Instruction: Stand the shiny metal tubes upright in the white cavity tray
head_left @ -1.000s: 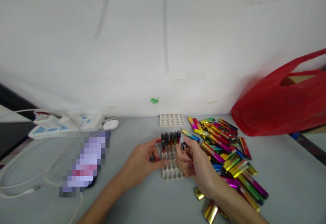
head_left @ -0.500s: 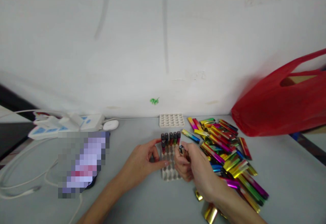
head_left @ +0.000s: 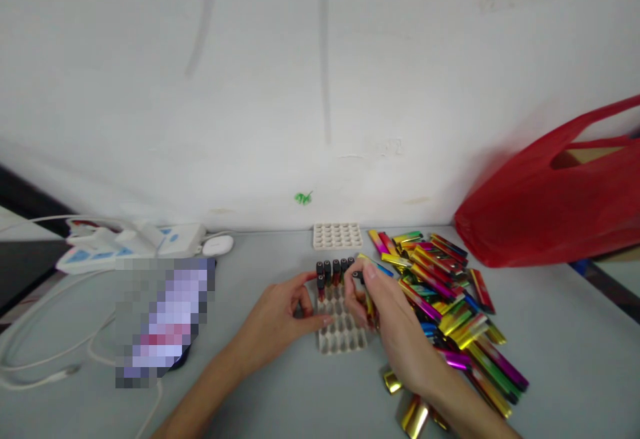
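Note:
A pale tray [head_left: 343, 342] with rows of pockets lies on the grey table in front of me. Several slim, black-topped sticks [head_left: 327, 268] stand upright in its far rows. My left hand [head_left: 277, 316] steadies the tray from the left, the thumb over its edge and the index finger by the leftmost sticks. Above the tray's right side, my right hand [head_left: 383, 312] pinches another lighter-like metallic stick [head_left: 370, 306] with a black top, held roughly upright. My fingers hide part of it and part of the tray.
A heap of shiny coloured sticks [head_left: 440, 279] lies on the right, with gold pieces [head_left: 415, 418] nearer me. Another pocketed tray [head_left: 337, 236] rests by the wall. A red bag [head_left: 550, 206] stands far right; a power strip [head_left: 185, 239], cables and a blurred phone [head_left: 170, 319] are left.
My right hand has shifted slightly right and turned, so more of the held stick shows and more of the tray's near right corner is visible. My left hand has stayed put.

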### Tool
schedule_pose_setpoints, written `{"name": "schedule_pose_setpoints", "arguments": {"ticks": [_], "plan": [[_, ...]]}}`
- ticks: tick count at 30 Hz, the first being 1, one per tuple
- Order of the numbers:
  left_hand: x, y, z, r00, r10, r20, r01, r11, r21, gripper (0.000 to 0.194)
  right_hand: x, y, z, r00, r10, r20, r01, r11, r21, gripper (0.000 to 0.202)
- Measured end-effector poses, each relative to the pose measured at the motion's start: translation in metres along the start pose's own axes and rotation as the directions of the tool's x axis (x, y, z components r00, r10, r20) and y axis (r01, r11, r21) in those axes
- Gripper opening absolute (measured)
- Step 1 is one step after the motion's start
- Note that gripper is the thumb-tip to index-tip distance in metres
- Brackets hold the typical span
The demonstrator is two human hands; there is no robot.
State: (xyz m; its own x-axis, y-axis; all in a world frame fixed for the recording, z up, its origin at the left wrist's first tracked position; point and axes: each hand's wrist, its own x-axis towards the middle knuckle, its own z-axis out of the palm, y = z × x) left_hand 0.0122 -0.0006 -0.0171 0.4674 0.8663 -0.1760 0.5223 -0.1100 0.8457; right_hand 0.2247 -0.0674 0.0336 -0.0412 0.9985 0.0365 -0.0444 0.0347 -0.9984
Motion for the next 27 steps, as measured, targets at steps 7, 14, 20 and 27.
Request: {"name": "schedule_pose_setpoints", "arguments": {"ticks": [7, 14, 20, 27], "plan": [[-0.001, 0.005, -0.002, 1.000, 0.008, 0.013, -0.008, 1.000, 0.008, 0.078, -0.003, -0.004, -0.005, 0.987, -0.157, 0.022, 0.159, 0.984, -0.081, 0.024], [-0.002, 0.009, -0.001, 0.999, 0.038, -0.002, -0.039, 0.999, -0.019, 0.071, -0.005, -0.006, -0.006, 0.898, -0.423, 0.121, 0.433, 0.801, -0.414, 0.014], [-0.001, 0.009, -0.001, 1.000, 0.020, 0.009, -0.020, 1.000, 0.006, 0.073, 0.001, 0.002, -0.007, 0.867, -0.469, 0.171, 0.480, 0.688, -0.545, 0.020], [-0.001, 0.005, -0.001, 1.000, 0.023, 0.012, -0.022, 1.000, -0.007, 0.077, 0.002, 0.006, -0.008, 0.884, -0.424, 0.197, 0.438, 0.602, -0.667, 0.021]]}}
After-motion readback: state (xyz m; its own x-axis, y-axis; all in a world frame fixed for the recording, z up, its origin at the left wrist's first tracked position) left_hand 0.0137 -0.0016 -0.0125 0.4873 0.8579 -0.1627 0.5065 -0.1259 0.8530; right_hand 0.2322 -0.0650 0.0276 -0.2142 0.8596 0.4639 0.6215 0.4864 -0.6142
